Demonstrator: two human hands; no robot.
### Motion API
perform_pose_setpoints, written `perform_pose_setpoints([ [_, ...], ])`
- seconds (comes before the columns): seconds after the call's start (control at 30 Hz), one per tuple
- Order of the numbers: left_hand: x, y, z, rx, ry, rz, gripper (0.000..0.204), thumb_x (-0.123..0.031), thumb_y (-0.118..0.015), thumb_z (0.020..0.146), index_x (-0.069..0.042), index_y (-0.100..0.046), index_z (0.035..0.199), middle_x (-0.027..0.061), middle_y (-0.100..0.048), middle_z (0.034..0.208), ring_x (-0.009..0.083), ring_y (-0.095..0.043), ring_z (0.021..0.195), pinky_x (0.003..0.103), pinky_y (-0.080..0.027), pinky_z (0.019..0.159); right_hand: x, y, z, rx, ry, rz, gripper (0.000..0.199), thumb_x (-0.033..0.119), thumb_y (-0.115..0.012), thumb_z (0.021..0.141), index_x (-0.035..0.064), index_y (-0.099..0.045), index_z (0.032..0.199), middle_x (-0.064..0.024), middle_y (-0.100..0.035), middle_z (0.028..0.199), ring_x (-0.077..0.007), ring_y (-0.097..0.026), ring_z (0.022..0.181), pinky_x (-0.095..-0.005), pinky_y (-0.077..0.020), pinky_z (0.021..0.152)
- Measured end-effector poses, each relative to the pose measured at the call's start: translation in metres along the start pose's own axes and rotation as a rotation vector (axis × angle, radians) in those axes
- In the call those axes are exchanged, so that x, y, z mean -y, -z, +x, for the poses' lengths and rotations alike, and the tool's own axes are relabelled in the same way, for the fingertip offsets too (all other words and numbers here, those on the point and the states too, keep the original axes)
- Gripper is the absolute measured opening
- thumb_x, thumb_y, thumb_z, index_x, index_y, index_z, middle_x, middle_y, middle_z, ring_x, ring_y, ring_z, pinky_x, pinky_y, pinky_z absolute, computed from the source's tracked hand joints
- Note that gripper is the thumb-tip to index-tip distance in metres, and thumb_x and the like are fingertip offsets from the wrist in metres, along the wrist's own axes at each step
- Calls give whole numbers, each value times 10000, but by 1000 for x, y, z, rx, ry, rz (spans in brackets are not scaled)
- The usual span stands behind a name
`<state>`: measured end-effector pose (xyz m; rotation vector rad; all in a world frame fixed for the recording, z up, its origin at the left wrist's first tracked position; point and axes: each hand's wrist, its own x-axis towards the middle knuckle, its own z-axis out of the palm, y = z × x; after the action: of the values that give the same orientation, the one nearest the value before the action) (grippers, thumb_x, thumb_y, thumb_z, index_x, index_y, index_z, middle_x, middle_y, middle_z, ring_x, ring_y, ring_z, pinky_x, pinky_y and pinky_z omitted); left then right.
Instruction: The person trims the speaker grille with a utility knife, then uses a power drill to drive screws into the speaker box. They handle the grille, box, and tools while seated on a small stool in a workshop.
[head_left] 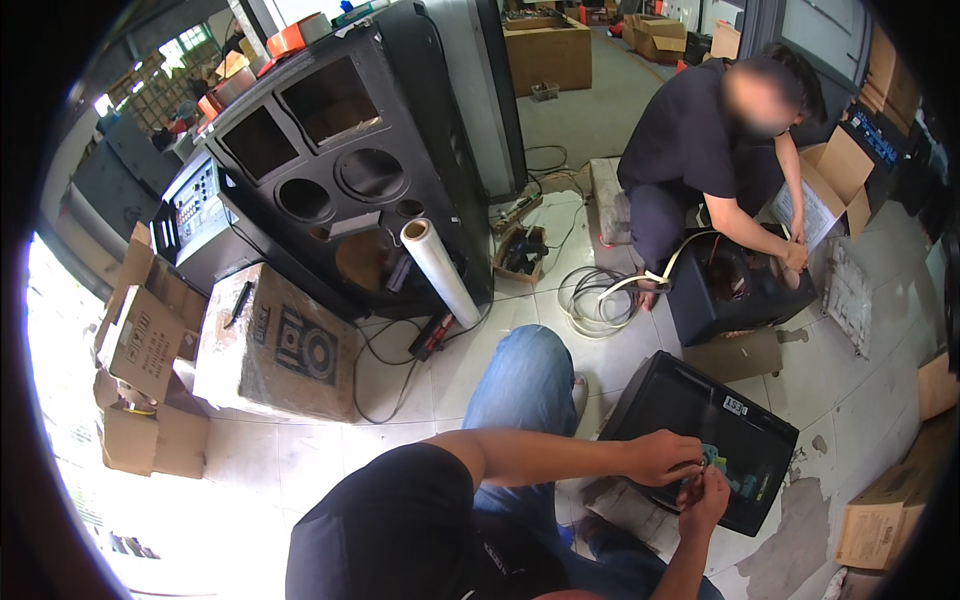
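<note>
The left fingers (pixel 688 452) and right fingers (pixel 713 483) pinch a small greenish piece (pixel 710 455), partly hidden, its kind unclear.

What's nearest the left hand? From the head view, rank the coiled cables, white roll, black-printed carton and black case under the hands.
1. Black case, below the left hand.
2. Coiled cables, ahead and slightly left.
3. White roll, farther left.
4. Black-printed carton, farthest left of these.

- Here's pale tiled floor (pixel 430 395), a grey patch (pixel 790 550) breaking it lower right!
- Glaring daylight (pixel 65 420) floods the left!
- Upper left, what look like windows (pixel 183 45) glow, rather blurred.
- A grey pillar (pixel 488 100) rises at top centre.
</note>
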<state>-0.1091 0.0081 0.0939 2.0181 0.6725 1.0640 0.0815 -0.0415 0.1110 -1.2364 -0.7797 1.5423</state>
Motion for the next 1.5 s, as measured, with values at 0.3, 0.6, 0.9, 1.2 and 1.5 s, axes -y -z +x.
perform_pose_setpoints([
  [0.3, 9, -7, -5, -87, 157, -152, 101, -98, -598, 1011, -13, -600, 1064, 135, -655, 968, 301, -678, 798, 421, -546, 716, 6, 33, 19, -18, 385, -904, 206, 207, -595, 1040, 42, -604, 917, -79, -600, 775, -237, -636, 706, -359, -519, 627],
  [0.6, 28, -9, 20, -295, 444, -592, 111, -78, -702, 987, -13, -676, 1072, 52, -700, 919, 123, -696, 814, 299, -577, 739, -25, 103, 49, -49, 523, -1840, 575, 31, -648, 793, 16, -567, 1362, -167, -649, 1297, -332, -563, 1306, -590, -237, 1242],
  [0.9, 57, 18, 18, -542, 580, -875, 200, -141, -677, 1028, -9, -666, 1176, 63, -677, 1012, 143, -643, 804, 345, -587, 769, 12, 62, 27, -79, 675, -1570, 651, 12, -651, 720, 52, -571, 1365, -170, -603, 1125, -372, -561, 1123, -538, -324, 1197],
  [1.2, 47, 28, 23, -579, 523, -1092, 185, -186, -656, 1042, -36, -659, 1150, 77, -677, 1045, 170, -644, 798, 395, -574, 841, 6, 54, -70, 159, 274, -349, 499, 161, -795, 889, 34, -587, 1325, -73, -693, 1104, -220, -694, 1032, -394, -564, 866],
  [1.5, 41, 11, 12, -491, 580, -1130, 193, -200, -633, 1055, -48, -632, 1174, 129, -715, 1120, 211, -726, 941, 370, -584, 893, -26, 51, -80, -79, 186, 212, 317, 80, -779, 877, 19, -636, 1153, -121, -701, 959, -263, -712, 742, -404, -604, 687],
])
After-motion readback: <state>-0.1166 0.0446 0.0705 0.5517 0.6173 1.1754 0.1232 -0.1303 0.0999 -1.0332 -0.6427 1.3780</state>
